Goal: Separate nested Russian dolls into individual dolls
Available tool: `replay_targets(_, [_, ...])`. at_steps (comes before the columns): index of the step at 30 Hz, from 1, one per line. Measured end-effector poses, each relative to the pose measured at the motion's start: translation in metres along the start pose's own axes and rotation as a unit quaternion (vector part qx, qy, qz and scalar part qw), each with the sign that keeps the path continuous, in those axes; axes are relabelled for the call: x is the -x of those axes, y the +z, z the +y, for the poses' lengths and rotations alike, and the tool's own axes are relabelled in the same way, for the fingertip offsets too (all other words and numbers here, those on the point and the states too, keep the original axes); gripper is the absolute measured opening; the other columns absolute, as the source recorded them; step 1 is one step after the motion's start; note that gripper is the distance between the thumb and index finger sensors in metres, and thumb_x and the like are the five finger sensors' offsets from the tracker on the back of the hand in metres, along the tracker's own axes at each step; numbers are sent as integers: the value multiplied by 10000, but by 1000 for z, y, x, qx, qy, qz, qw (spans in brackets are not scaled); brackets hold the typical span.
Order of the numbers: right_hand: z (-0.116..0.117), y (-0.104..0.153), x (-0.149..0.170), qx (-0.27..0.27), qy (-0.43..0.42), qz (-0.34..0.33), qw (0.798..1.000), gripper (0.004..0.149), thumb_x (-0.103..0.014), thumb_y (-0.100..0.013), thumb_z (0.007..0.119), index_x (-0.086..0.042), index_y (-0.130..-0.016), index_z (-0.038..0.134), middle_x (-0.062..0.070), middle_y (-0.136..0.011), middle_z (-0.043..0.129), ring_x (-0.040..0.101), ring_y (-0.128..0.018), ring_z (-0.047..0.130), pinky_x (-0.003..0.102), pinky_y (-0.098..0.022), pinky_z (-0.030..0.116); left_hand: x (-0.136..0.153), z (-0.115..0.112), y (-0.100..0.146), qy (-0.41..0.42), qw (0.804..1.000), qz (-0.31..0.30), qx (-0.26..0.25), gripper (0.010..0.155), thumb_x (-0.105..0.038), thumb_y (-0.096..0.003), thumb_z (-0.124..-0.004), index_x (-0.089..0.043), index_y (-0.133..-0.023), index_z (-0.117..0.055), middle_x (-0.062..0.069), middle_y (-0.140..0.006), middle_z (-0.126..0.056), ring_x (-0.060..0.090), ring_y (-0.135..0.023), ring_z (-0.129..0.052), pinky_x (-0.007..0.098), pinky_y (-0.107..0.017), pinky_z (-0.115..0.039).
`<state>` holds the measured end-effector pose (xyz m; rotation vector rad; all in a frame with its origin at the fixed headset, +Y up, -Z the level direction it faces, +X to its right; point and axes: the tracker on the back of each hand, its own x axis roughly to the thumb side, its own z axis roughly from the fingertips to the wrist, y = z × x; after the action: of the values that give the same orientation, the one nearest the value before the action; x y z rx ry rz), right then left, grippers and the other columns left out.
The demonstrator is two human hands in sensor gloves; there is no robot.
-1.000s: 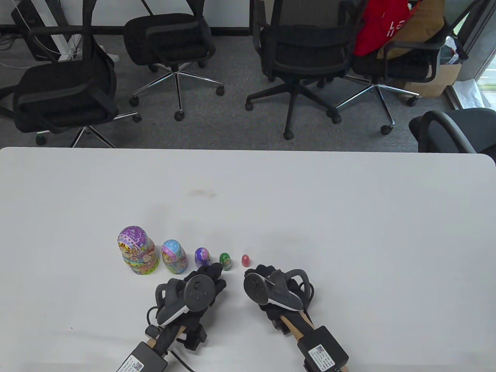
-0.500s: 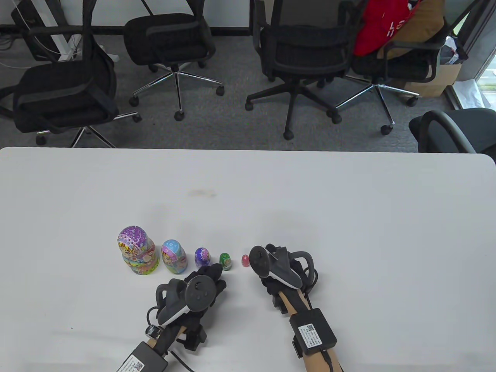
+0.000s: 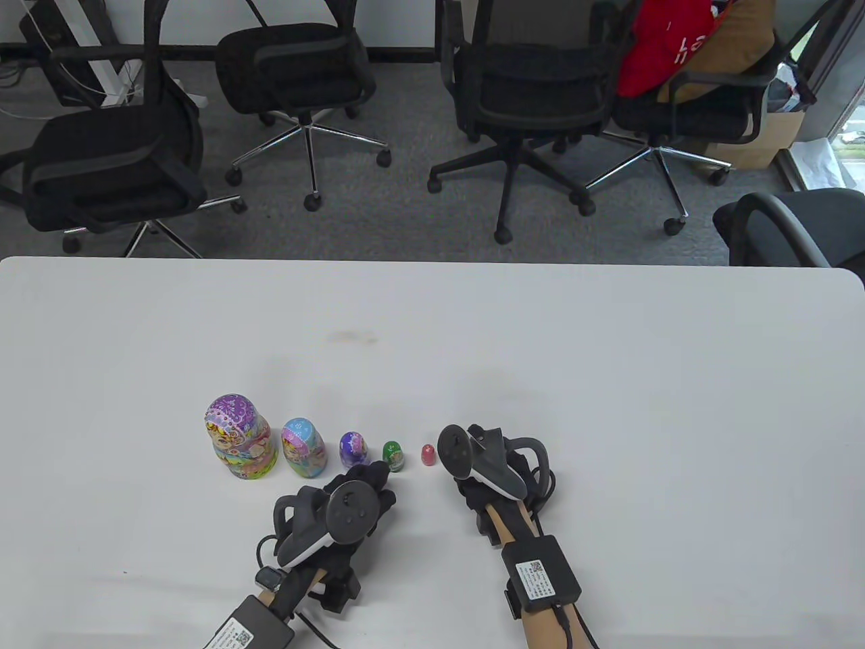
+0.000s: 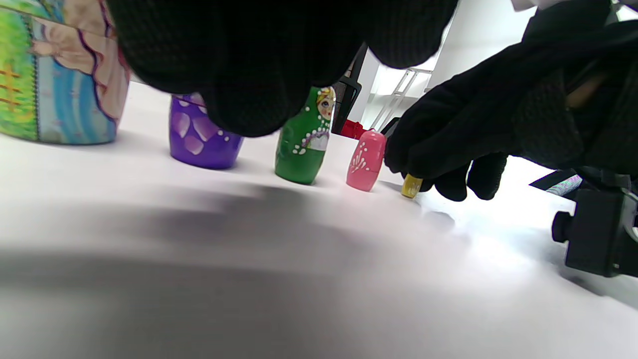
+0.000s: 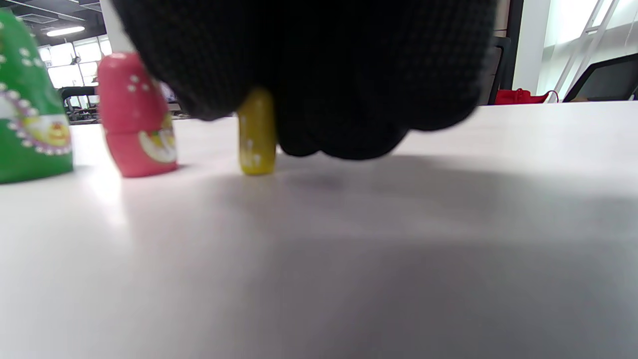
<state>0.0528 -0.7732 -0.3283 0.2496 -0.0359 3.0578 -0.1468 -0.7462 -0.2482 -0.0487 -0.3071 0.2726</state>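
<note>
We see a white table (image 3: pixel 608 351) with a row of nesting dolls standing upright near its front edge, apart from one another and shrinking in size from left to right. We count six in all: the largest doll (image 3: pixel 238 437) with a purple patterned head, a blue-headed doll (image 3: pixel 303 447), a purple doll (image 3: pixel 353 449), a green doll (image 3: pixel 393 455), a pink doll (image 3: pixel 427 454), and a tiny yellow doll (image 5: pixel 256 133). The yellow one is hidden in the table view by the tracker on the right hand (image 3: pixel 497 473); only the wrist views show it, just to the right of the pink doll, its base on the table.

The right hand's fingers (image 4: pixel 438 144) are curled down over the yellow doll's top and appear to pinch it. The left hand (image 3: pixel 351 503) rests just in front of the purple and green dolls, fingers loosely bent and holding nothing; in its wrist view its fingertips block the upper half of the purple doll.

Beyond the table we count five black office chairs on grey carpet. One chair (image 3: pixel 703 101) carries a red bag (image 3: pixel 665 44), and a cardboard box (image 3: pixel 763 138) sits on the floor behind it.
</note>
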Motion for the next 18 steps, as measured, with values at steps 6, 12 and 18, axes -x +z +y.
replay_targets(6, [2, 0, -2, -9, 4, -1, 1000, 438, -328, -433, 835, -197, -850, 850, 102, -759, 948, 251, -526, 967, 317, -376, 882, -1, -1, 0, -3, 1000, -1, 1, 541, -397, -543, -735, -163, -1028, -784, 127, -952, -919, 229, -673, -1012, 330, -424, -915])
replay_targets(12, [-1, 2, 0, -15, -10, -2, 1000, 501, -364, -432, 828, -171, -894, 815, 125, -799, 924, 271, -551, 958, 337, -390, 877, -1, -1, 0, -2, 1000, 0, 2, 541, -398, -545, -733, -163, -1029, -783, 129, -953, -918, 228, -674, -1012, 331, -425, -914])
replay_targets(18, [-20, 14, 12, 22, -51, -2, 998, 556, -409, -458, 782, -142, -946, 763, 162, -864, 868, 318, -620, 918, 379, -439, 856, -3, 14, 2, 15, 999, -5, -29, 545, -402, -550, -722, -157, -1034, -780, 138, -956, -916, 242, -677, -1009, 341, -427, -910])
